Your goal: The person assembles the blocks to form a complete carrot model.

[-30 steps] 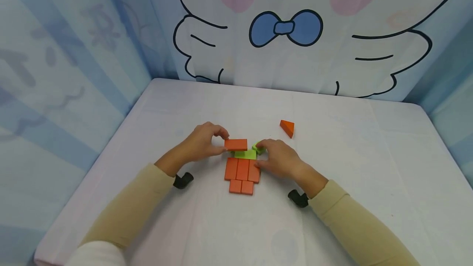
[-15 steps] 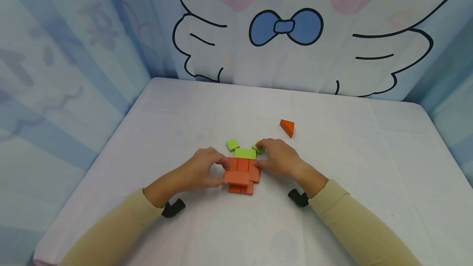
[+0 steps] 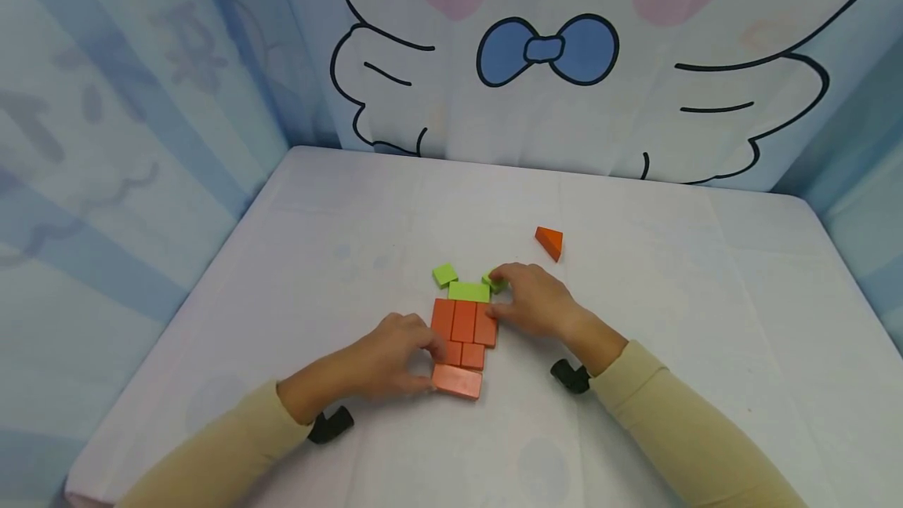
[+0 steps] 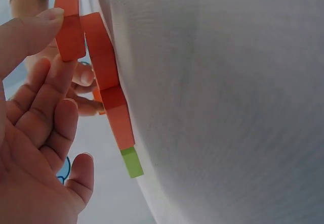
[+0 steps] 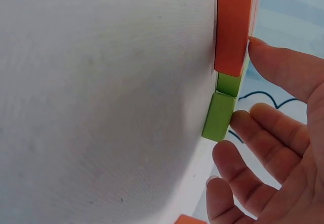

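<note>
In the head view my left hand (image 3: pixel 395 355) pinches a long orange block (image 3: pixel 457 382) by its left end, at the near side of the block figure. The left wrist view shows thumb and fingers on that orange block (image 4: pixel 71 29), which looks raised slightly off the cloth. Two smaller orange blocks (image 3: pixel 473 356) lie just beyond it, then three upright orange blocks (image 3: pixel 463 321) side by side. A green bar (image 3: pixel 469 292) tops them. My right hand (image 3: pixel 532 300) rests its thumb on the rightmost orange block and its fingertips at a green block (image 5: pixel 218 117).
A small green block (image 3: pixel 444 275) lies tilted at the figure's upper left. Farther right and back is an orange triangular block (image 3: pixel 550 243). The white cloth-covered table (image 3: pixel 670 281) meets a printed curtain (image 3: pixel 550 116) behind.
My left hand has carried the long orange block from beside the green bar, over the figure, to its near end. The left green block came into sight. My right hand stayed put.
</note>
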`<state>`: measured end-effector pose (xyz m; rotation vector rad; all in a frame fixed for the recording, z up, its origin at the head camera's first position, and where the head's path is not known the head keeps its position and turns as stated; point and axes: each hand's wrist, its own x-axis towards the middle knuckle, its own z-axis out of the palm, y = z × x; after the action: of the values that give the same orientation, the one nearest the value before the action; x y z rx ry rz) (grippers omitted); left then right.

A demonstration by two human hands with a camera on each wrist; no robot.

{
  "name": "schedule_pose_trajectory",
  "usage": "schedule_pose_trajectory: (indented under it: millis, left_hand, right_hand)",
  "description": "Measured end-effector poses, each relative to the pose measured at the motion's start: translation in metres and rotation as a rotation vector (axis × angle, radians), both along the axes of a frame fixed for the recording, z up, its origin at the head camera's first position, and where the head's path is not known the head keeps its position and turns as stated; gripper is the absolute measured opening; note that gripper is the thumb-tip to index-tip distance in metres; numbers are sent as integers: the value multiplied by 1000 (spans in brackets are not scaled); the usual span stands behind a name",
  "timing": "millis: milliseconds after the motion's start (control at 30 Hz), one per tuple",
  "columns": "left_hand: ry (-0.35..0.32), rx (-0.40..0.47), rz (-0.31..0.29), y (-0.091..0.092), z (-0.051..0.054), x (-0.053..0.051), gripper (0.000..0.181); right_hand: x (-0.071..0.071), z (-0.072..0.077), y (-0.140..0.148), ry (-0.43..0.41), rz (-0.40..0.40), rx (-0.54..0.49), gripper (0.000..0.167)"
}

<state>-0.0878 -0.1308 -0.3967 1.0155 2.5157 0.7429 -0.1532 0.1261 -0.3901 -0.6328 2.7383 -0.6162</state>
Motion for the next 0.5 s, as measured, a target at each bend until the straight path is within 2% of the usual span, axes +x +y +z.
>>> schedule_pose_trajectory:
  millis: [300,500]
  left_hand:
    - [75,-105,18,2,0,2,28]
    - [90,-161,29,5,3,3,30]
  right_hand:
    - [1,0,-1,-16,-7,-9,52]
    - [1,0,-1,-22,-14,-10,52]
